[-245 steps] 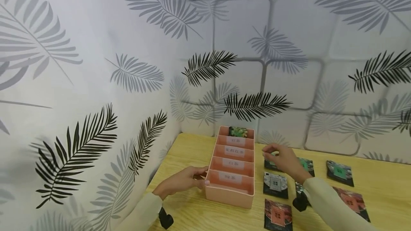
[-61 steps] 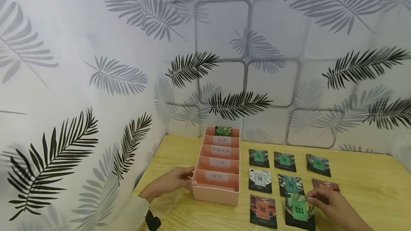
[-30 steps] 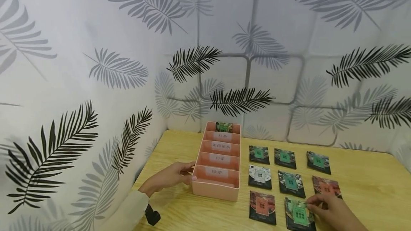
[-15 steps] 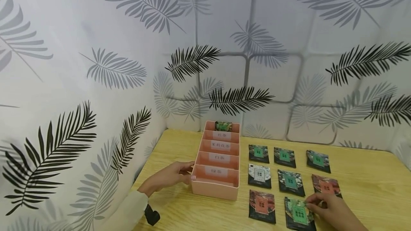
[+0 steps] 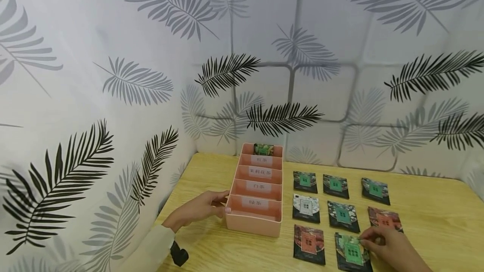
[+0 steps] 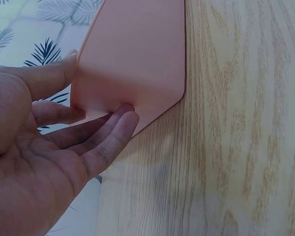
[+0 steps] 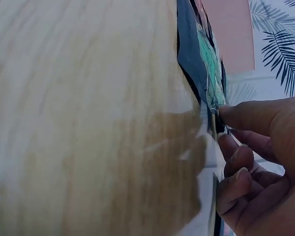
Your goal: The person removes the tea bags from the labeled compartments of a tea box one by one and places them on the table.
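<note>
A pink compartment box [image 5: 253, 225] with white paper labels on its dividers stands left of centre on the table. My left hand [image 5: 198, 210] grips its near left corner, thumb at the rim and fingertips against the outer wall, close up in the left wrist view. At the front right, my right hand [image 5: 393, 249] pinches the right edge of a green-and-black tea packet [image 5: 353, 252] between thumb and fingers. That packet lies close over the table, and the right wrist view shows it nearly edge-on beside the thumb. Another green tea packet [image 5: 263, 149] stands in the rearmost compartment.
Several tea packets lie in rows right of the box, including a white one [image 5: 306, 208], a red one [image 5: 309, 244] and a floral one [image 5: 343, 216]. Another red packet [image 5: 385, 219] is partly behind my right hand. A leaf-patterned wall [image 5: 321, 74] borders the table.
Since 8.2 s ago my right hand has gone from the back row to the front right. From 2.0 s ago the green packet has come nearer, off the floral one. The last second shows little movement.
</note>
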Motion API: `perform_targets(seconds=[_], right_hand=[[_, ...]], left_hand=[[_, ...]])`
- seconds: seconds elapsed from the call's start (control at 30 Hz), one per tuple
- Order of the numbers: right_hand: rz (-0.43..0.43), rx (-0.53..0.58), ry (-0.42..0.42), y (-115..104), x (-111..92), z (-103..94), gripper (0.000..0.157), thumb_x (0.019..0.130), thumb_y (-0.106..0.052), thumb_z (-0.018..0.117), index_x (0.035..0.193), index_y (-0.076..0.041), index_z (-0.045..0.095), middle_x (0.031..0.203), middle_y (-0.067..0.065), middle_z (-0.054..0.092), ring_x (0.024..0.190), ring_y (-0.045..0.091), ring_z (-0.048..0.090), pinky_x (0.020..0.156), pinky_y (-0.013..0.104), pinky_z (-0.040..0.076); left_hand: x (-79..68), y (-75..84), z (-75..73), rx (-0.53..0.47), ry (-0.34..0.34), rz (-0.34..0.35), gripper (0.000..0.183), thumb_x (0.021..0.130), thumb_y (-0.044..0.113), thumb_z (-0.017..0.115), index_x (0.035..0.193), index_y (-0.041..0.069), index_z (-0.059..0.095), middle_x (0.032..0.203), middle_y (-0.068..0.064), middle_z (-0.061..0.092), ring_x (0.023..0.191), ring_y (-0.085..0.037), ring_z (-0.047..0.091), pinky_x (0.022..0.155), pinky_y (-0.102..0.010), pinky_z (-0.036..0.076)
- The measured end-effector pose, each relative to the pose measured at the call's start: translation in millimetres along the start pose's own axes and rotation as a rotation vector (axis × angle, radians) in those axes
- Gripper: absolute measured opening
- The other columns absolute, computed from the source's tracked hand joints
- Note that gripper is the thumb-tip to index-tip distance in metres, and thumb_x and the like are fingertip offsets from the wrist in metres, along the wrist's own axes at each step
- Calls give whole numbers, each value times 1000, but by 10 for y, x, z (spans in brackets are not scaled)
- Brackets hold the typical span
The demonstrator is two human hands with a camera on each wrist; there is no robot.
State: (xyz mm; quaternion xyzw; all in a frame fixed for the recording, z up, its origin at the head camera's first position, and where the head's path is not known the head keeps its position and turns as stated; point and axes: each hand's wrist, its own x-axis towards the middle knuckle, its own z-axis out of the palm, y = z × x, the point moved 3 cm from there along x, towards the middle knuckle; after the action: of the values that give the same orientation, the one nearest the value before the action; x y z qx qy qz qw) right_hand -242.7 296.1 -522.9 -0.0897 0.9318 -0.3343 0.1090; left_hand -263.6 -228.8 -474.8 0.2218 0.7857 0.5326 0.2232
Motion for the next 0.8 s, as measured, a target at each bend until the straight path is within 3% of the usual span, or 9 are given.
perform_targets(seconds=[0.2, 0.4, 0.7, 0.8], right_hand=[[-13, -37, 102, -101, 3, -153, 34, 101, -38, 67, 117, -8, 72, 101, 1, 68, 82, 14, 60, 69, 32, 51], [-78, 48, 154, -258, 51, -332, 43, 105, -41, 61, 125, -4, 68, 111, 7, 69, 79, 15, 62, 62, 30, 50], [-150, 42, 177, -546, 331, -399, 44, 104, -47, 61, 125, -10, 69, 91, 7, 68, 56, 18, 48, 49, 33, 42], [-172, 57, 173, -640, 447, -408, 46, 103, -50, 60, 127, -12, 67, 97, 9, 68, 57, 19, 48, 50, 33, 42]], left_hand=[[-30, -10, -7, -16, 10, -21, 68, 105, 23, 64, 162, 8, 31, 144, -15, 58, 118, -22, 63, 97, -47, 53], [-38, -24, -8, -31, 14, -28, 69, 105, 23, 64, 162, 7, 30, 144, -15, 57, 119, -22, 62, 97, -48, 54], [-18, 0, -1, -16, 2, -13, 67, 106, 23, 62, 162, 6, 30, 145, -15, 57, 120, -21, 62, 96, -45, 54], [-16, 5, -7, -7, 4, -15, 68, 105, 23, 63, 162, 5, 29, 144, -15, 58, 119, -21, 62, 96, -44, 54]])
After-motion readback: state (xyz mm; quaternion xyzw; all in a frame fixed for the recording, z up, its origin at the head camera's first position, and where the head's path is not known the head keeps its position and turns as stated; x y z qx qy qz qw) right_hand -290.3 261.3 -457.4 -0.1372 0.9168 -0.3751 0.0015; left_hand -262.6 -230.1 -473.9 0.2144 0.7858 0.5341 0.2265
